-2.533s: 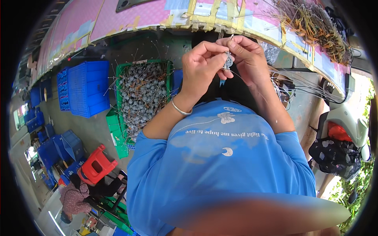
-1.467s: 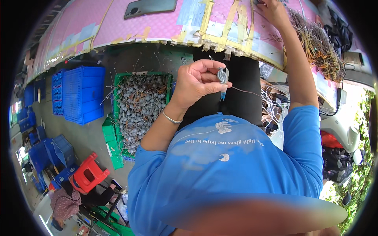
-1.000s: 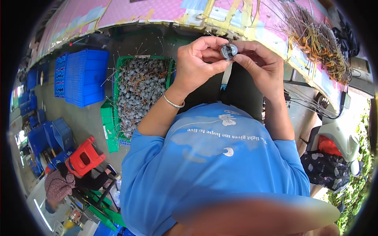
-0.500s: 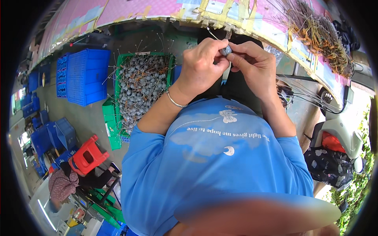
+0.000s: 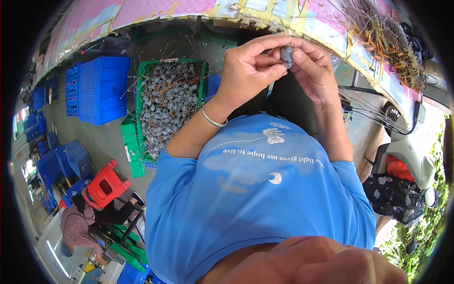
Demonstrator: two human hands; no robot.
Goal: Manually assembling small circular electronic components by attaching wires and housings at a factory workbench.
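Note:
A small grey rounded part (image 5: 286, 55) is held close to the table edge, between my two hands. My right hand (image 5: 314, 68) pinches it with thumb and fingers. My left hand (image 5: 253, 64), the one above the silver bangle, is closed at the part's other side, its fingertips against it or just beside it. Part of the grey piece is covered by my fingers. To the left of my left forearm is a green crate (image 5: 206, 78) heaped with similar grey rounded parts (image 5: 165, 99), thin wires sticking out of them.
The taped pink tabletop (image 5: 161, 8) curves across the far side, with a bundle of wired parts (image 5: 390, 45) at its right. Blue crates (image 5: 101, 90) and a red stool (image 5: 105, 185) stand left. A person (image 5: 78, 227) works at lower left; a scooter (image 5: 411, 163) stands right.
Both hands and the grey part have shifted slightly right. My right hand has turned and its fingers are raised more, while my left fingers reach further over the part.

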